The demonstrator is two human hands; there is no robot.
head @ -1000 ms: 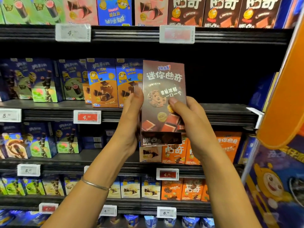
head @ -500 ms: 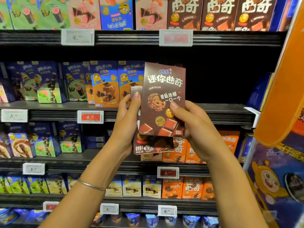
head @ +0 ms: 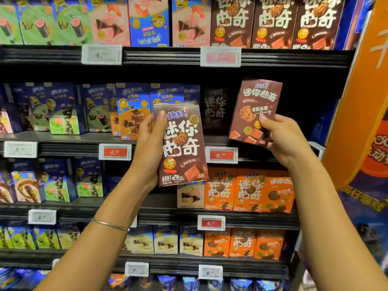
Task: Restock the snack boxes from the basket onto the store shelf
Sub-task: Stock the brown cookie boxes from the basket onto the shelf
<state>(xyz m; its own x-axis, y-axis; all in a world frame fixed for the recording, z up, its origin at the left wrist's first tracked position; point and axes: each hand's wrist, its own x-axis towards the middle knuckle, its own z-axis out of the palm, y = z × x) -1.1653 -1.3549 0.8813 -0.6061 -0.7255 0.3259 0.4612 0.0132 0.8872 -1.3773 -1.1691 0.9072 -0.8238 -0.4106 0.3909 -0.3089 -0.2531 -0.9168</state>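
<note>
While facing tall black shelves full of snack boxes, stands with both arms up. Has an orange sign at the far right, beside the shelves.

Looks at a row of brown boxes on the top shelf at the right, with pink and green ones to their left. Looks at blue boxes on the second shelf at the left, and at one dim back box deep in the dark gap to their right. Looks at orange boxes one shelf down, under that gap.

Holds one brown box in each hand, in front of the second shelf and not on it. Grips the left box with the left hand: thumb curled over the front near the top left corner, palm along the left edge, other fingers hidden behind. Holds it almost upright, with its bottom hanging down past the shelf edge. Pinches the right box with the right hand near the bottom right corner: thumb on the front, fingers behind. Holds it higher, leaning to the right, in front of the dark gap and apart from the left box.

Shows red and white price tags along the shelf edges. Wears a thin bracelet on the left wrist.
</note>
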